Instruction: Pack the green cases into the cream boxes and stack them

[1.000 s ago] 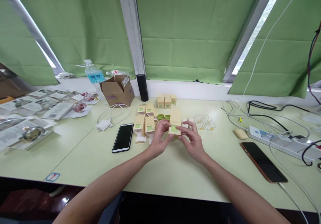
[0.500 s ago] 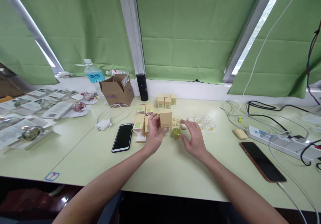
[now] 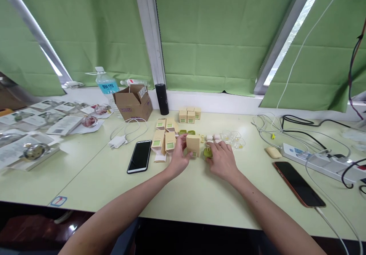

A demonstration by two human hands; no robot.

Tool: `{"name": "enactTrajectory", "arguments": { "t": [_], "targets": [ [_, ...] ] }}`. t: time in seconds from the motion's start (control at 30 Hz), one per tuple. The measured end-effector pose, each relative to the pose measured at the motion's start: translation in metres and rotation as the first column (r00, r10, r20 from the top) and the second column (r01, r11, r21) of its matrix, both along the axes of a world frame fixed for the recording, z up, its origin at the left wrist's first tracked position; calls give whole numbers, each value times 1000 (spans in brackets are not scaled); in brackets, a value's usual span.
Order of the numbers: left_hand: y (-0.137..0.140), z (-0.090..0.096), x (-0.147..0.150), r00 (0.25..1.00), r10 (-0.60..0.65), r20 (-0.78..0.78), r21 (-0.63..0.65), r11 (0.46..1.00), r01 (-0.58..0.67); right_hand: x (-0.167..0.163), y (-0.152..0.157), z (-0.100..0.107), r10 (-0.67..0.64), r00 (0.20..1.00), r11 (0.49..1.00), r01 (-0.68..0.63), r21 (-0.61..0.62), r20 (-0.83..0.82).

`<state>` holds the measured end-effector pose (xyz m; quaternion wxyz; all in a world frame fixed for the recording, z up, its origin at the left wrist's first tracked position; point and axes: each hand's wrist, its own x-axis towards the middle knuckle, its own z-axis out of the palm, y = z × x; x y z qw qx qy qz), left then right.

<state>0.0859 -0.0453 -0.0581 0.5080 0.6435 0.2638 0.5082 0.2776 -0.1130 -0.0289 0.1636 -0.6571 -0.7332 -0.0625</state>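
My left hand holds a small tan cardboard box upright at the table surface, fingers behind it and thumb at its near side. Close to the box's right side, my right hand has its fingers closed around a small green-topped container, partly covered by the fingertips. Two green pieces lie behind the left hand. Small yellow pieces sit just beyond the box. Pinkish-white rolls and several clear cups are behind the right hand.
Open tan boxes stand left of my left hand, near a phone. More boxes stand by the wall. A carton and black cylinder are behind. Another phone and a power strip lie right.
The tan box in my left hand has come down and slightly right. My right hand has closed on the green-topped container, which has shifted a little to the right.
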Motion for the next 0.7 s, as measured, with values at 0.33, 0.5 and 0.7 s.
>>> {"name": "enactTrajectory", "arguments": {
  "t": [0.33,0.5,0.7],
  "targets": [
    [-11,3,-5,956,72,-284,206,979,-13,-1,-3,7,-50,995,997,54,-46,85],
    [-18,5,0,897,294,-329,359,918,-169,-1,-2,4,-53,996,998,56,-38,77],
    [-16,-1,0,850,355,-389,493,860,-133,-1,-1,2,-62,994,997,66,-41,95]
  ]
}}
